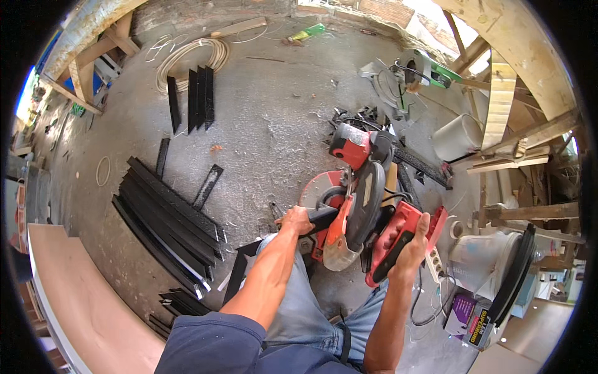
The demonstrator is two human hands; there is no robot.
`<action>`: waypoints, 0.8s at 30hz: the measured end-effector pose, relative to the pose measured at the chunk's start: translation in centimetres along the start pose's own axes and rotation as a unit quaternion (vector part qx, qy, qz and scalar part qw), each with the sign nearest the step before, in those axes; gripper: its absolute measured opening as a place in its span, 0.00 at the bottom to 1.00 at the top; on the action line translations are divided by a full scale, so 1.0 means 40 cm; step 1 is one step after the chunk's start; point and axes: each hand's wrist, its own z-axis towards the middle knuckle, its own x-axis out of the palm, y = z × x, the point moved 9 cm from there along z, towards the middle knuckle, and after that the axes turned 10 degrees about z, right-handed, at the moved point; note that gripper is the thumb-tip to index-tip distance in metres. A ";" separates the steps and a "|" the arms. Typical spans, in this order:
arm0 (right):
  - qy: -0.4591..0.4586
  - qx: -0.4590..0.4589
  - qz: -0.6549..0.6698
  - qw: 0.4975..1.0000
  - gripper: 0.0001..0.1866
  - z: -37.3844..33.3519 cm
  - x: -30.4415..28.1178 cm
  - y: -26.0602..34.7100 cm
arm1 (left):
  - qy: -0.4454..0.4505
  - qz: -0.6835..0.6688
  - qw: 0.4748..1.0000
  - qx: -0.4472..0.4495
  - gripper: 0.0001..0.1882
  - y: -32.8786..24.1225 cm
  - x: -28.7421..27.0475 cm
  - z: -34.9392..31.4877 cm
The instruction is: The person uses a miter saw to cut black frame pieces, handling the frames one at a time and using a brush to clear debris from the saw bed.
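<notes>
In front of my knees stands a red and black miter saw (pixel 367 199), with a round dark blade guard (pixel 369 202) and a red motor housing. My right hand (pixel 410 250) is closed round the saw's red handle (pixel 393 240), thumb on top. At the left side of the saw, my left hand (pixel 294 220) is closed on a short black profile (pixel 322 219) that reaches in toward the guard. The far end of that profile is hidden by the saw. Beneath my left forearm, another dark profile (pixel 238 269) lies beside my leg.
Long black profiles (pixel 168 212) lie stacked at left, and several shorter ones (pixel 200 100) farther off near a coiled cable (pixel 193 59). Black offcuts (pixel 361 118) pile behind the saw. A green saw (pixel 430 68), white buckets (pixel 460 137) and a power strip (pixel 437 265) are at right.
</notes>
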 end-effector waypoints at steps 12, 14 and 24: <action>-0.025 0.008 0.002 1.000 0.35 -0.009 -0.030 -0.026 | -0.032 0.015 0.999 0.018 0.25 0.009 0.022 0.021; -0.018 -0.006 -0.007 1.000 0.36 -0.020 -0.015 -0.025 | -0.023 0.012 0.998 0.051 0.25 0.015 0.033 0.021; -0.013 0.000 0.011 1.000 0.35 -0.034 -0.042 -0.058 | -0.070 0.051 0.994 0.059 0.29 -0.013 -0.009 0.003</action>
